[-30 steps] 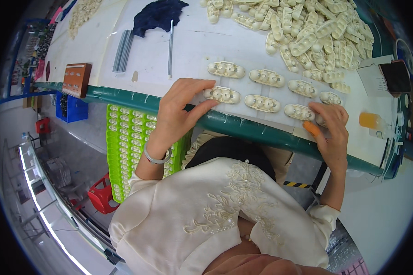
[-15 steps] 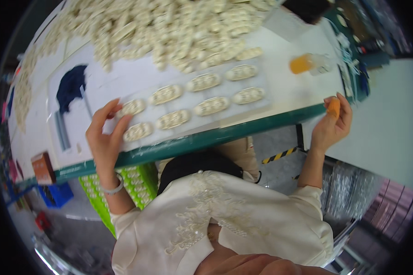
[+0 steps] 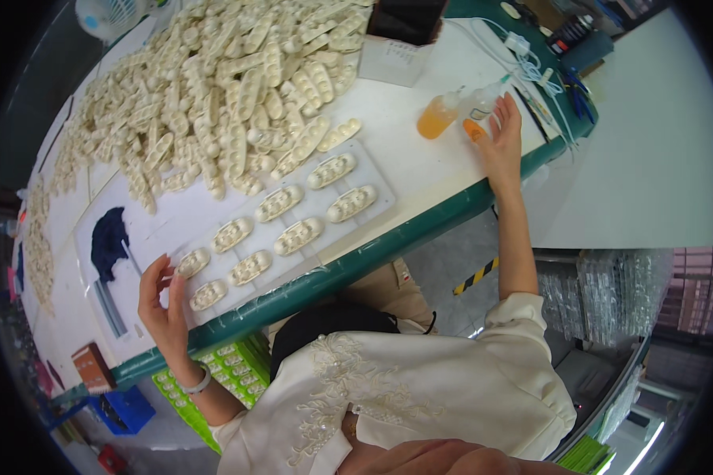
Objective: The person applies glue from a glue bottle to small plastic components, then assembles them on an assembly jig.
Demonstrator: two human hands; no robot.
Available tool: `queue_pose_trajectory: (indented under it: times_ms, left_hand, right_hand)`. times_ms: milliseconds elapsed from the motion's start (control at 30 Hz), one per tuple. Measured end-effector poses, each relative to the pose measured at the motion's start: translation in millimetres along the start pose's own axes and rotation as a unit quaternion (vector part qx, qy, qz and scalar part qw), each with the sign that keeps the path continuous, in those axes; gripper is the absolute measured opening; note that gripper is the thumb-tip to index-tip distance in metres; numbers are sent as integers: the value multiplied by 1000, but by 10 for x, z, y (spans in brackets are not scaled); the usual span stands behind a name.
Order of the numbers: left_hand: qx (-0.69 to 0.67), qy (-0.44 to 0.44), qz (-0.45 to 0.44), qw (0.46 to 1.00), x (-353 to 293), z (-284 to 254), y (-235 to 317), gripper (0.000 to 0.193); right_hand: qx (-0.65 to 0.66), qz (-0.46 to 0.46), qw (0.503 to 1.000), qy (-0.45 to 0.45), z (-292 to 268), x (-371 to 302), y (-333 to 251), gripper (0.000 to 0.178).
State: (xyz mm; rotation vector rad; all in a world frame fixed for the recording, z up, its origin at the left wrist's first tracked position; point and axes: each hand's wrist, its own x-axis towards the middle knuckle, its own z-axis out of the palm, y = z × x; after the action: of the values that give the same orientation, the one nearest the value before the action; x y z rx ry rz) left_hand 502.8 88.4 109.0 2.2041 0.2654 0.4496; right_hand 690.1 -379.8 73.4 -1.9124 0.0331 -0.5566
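My left hand is at the near-left end of a translucent white board. Its thumb and fingers are apart, the tips beside or touching an oval cream piece. Several such pieces with rows of small bumps lie in two rows on the board. To the right, my right hand reaches over the table with fingers spread and an orange finger cot on the thumb. Its fingers are around a small clear bottle with a green tip; no firm grip shows. A bottle of orange liquid stands beside it.
A large heap of cream pod-shaped pieces covers the far left. A box with a dark top stands behind the bottles. Dark blue cloth and grey strips lie at left. White cables and pliers are at far right.
My right hand has moved from the table's right edge inward to the clear bottle. My left hand stays by the board's end. The whole view has swung and tilted.
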Motion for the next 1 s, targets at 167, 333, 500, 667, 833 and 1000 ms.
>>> queue_pose_trajectory:
  times_ms: [167, 333, 500, 667, 833, 1000]
  left_hand:
    - [19, 3, -1, 1000, 108, -12, 102, 31]
    - [-28, -86, 90, 992, 205, -404, 320, 27]
    - [-286, -430, 461, 722, 113, -417, 973, 11]
    - [-263, -592, 423, 634, 89, -710, 1529, 36]
    - [-211, -485, 481, 699, -15, -1000, 1434, 22]
    - [-115, -414, 594, 680, -40, -1174, 1455, 21]
  right_hand:
    - [-84, 90, 982, -143, -85, 204, -5, 55]
    - [229, -7, 971, -61, -153, -217, -419, 56]
    - [455, 38, 855, -244, -2, -782, -901, 64]
    - [611, 181, 722, -268, 550, -916, -1236, 70]
    - [700, 291, 625, -186, 919, -954, -1475, 55]
    - [731, 256, 612, -161, 943, -690, -1498, 51]
